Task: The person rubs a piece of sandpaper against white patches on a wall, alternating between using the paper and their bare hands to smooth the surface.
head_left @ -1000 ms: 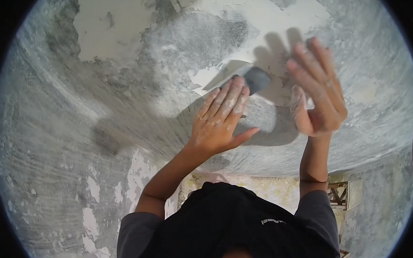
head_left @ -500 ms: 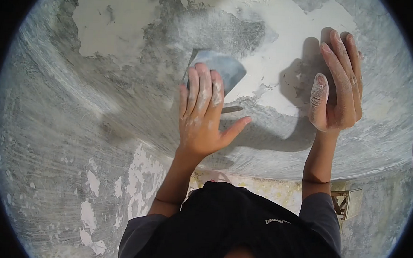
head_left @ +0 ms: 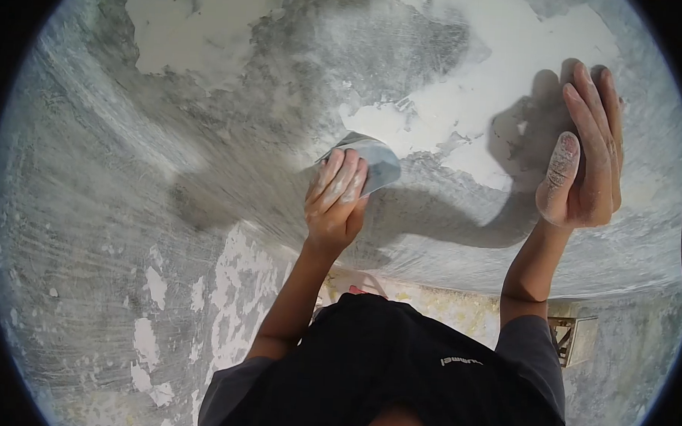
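My left hand [head_left: 334, 201] presses a bluish-grey piece of sandpaper [head_left: 381, 165] to the wall. Its dusty fingers lie together over the sheet, and the thumb is mostly tucked out of sight. Behind the sheet, the wall surface [head_left: 284, 119] is grey and scuffed. Over on the right, my right hand [head_left: 587, 159] has its fingers stretched out, with nothing in it. It is at the wall beside a white patch [head_left: 468, 81] of filler, and its shadow falls on that patch; white dust coats the thumb.
Another pale patch [head_left: 197, 24] with ragged edges is at the upper left. A side wall [head_left: 110, 279] with flaking white spots runs down the left. Low on the right, a small wooden frame or box [head_left: 575, 341] stands out from the wall.
My left hand has moved down with the sandpaper, its fingers and thumb drawn in closer. My right hand appears slightly further right, as the whole view has shifted a little.
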`<state>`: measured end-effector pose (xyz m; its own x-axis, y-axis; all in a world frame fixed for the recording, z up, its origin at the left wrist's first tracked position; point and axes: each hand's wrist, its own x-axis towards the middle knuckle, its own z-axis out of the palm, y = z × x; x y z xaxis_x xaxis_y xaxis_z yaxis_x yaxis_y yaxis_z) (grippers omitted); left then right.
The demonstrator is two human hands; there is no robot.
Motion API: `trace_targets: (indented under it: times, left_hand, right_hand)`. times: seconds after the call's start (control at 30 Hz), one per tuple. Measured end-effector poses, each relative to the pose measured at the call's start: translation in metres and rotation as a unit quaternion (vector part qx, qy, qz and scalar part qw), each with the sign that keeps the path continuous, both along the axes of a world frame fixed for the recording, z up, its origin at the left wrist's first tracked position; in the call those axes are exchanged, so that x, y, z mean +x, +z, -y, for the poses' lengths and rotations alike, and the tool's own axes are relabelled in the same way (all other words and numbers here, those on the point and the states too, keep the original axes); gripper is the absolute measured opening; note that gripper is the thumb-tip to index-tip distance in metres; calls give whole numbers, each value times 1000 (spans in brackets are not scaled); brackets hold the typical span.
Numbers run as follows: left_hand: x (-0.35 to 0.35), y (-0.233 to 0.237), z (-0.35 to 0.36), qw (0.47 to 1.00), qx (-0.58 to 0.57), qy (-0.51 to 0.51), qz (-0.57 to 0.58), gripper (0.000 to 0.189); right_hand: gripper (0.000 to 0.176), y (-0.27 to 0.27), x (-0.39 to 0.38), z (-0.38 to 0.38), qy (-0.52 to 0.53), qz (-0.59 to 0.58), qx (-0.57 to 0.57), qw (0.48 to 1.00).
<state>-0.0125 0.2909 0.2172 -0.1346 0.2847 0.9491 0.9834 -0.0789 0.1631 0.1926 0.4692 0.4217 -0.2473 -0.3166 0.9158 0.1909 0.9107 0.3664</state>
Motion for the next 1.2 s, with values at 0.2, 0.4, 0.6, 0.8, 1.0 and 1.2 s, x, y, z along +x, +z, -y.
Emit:
trace_targets:
  times: [0.2, 0.4, 0.6, 0.8, 1.0, 1.2]
  left_hand:
    - [17, 47, -35, 999, 43, 32, 6, 40]
    - [29, 32, -37, 996, 23, -28, -84, 41]
    - [14, 44, -33, 992, 107, 55, 28, 33]
    - [8, 36, -35, 982, 6, 44, -186, 33]
    - [6, 27, -36, 990, 134, 46, 15, 25]
    - [-3, 26, -24, 994, 91, 52, -23, 33]
  right_hand:
    - [31, 0, -2, -1, 7, -6, 1, 1000]
    - [32, -2, 2, -8, 30, 11, 9, 999]
    - [35, -1, 0, -16, 43, 10, 7, 999]
    - [33, -2, 5, -16, 64, -5, 3, 998]
    - [34, -4, 5, -25, 68, -2, -3, 998]
    - [36, -4, 13, -30, 86, 0, 11, 996]
